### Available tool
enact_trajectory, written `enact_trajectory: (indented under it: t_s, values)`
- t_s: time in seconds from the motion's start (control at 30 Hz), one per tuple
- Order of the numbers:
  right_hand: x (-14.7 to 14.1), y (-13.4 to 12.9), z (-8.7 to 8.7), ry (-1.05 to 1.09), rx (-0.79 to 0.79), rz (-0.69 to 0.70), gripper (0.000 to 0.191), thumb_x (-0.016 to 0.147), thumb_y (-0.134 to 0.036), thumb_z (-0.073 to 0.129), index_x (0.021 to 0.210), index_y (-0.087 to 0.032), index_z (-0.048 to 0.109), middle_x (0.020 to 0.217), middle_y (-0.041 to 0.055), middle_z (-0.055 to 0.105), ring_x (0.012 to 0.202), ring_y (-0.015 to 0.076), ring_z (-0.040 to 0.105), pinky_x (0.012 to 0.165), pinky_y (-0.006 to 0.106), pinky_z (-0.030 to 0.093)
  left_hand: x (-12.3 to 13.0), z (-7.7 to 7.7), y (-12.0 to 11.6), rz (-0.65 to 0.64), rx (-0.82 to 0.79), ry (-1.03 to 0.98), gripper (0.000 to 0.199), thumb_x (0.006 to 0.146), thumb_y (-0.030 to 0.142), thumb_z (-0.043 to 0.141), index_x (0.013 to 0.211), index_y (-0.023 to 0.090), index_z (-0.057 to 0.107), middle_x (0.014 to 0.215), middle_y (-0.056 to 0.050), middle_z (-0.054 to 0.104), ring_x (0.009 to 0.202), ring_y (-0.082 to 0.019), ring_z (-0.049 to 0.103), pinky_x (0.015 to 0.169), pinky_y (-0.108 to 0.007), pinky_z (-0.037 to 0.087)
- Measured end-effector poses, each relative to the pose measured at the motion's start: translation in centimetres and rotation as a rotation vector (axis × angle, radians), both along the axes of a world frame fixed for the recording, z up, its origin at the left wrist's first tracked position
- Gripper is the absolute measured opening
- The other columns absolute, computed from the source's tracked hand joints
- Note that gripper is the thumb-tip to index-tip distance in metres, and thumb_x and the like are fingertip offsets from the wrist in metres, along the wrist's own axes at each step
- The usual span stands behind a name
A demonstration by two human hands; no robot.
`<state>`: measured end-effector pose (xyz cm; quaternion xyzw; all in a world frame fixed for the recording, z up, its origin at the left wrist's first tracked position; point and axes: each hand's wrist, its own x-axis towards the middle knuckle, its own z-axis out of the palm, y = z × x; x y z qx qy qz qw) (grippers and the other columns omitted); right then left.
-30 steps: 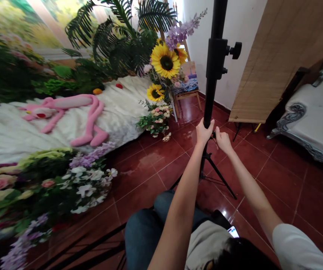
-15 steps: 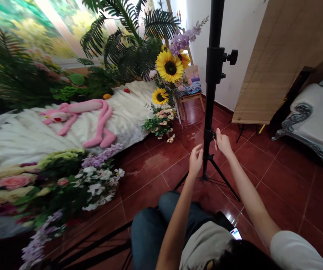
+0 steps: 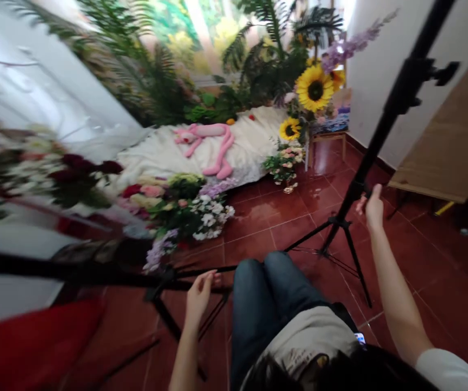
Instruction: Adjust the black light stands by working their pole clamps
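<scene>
A black tripod stand (image 3: 374, 144) rises at the right, tilted in view, its legs spread on the red floor. My right hand (image 3: 373, 209) is at the lower part of its pole, fingers bent beside the collar; what they grip there is too small to make out. My left hand (image 3: 201, 289) is closed, thumb against the curled fingers, just above the legs of a second black stand (image 3: 111, 274) that lies across the left of the view. Whether anything is between those fingers is hidden.
A pink plush toy (image 3: 217, 146) lies on a white furry cover (image 3: 254, 155). Artificial flowers (image 3: 152, 198), sunflowers (image 3: 314, 89) and palm leaves surround it. A brown board (image 3: 449, 130) leans at the right. Red fabric (image 3: 38, 342) shows at the lower left.
The view has turned left, bringing the second stand and red fabric in. My left hand has moved away from the right stand, over to the second one. My right hand remains at the first pole.
</scene>
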<state>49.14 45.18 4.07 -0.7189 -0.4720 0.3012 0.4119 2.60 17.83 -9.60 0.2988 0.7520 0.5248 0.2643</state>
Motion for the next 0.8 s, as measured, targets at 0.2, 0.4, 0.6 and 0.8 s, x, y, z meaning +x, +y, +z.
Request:
enact_trajectory:
  t_s: [0.2, 0.4, 0.6, 0.8]
  values:
    - [-12.3, -2.3, -4.7, 0.262, 0.145, 0.145, 0.056, 0.094, -0.066, 0.012, 0.058, -0.028, 0.033, 0.052, 0.0082, 0.046, 0.051, 0.0253, 0.053, 0.056, 0.041, 0.044, -3.3, 5.3, -4.6, 0.244, 0.152, 0.03, 0.032, 0.071, 0.061, 0.063, 0.079, 0.031, 0.068, 0.078, 0.002, 0.077, 0.071, -0.024, 0.073, 0.08, -0.048, 0.062]
    - [-29.6, -7.4, -4.7, 0.24, 0.113, 0.902, 0.057, 0.085, -0.073, 0.039, 0.051, -0.027, 0.046, 0.048, 0.007, 0.05, 0.048, 0.0211, 0.049, 0.058, 0.039, 0.043, -5.1, 6.9, -6.7, 0.262, 0.223, 0.065, 0.043, 0.072, 0.062, 0.065, 0.082, 0.021, 0.07, 0.083, -0.005, 0.077, 0.075, -0.02, 0.072, 0.08, -0.041, 0.062]
    - [-42.3, -11.6, -1.0, 0.076, 0.193, 1.321, 0.058, 0.092, -0.061, 0.036, 0.055, -0.021, 0.053, 0.046, 0.004, 0.052, 0.051, 0.016, 0.052, 0.068, 0.031, 0.045, -7.8, 8.3, -7.7, 0.293, 0.318, 0.128, 0.037, 0.08, 0.053, 0.063, 0.093, 0.018, 0.067, 0.09, -0.009, 0.075, 0.08, -0.019, 0.072, 0.083, -0.041, 0.061]
    - [-51.8, -14.1, 1.3, -0.06, 0.221, 1.534, 0.061, 0.099, -0.059, 0.031, 0.062, -0.019, 0.056, 0.05, 0.0017, 0.056, 0.05, 0.0136, 0.053, 0.065, 0.025, 0.043, -11.1, 11.1, -6.1, 0.549, 0.401, 0.268, 0.045, 0.083, 0.049, 0.067, 0.113, 0.017, 0.058, 0.119, -0.016, 0.065, 0.105, -0.025, 0.067, 0.092, -0.045, 0.057]
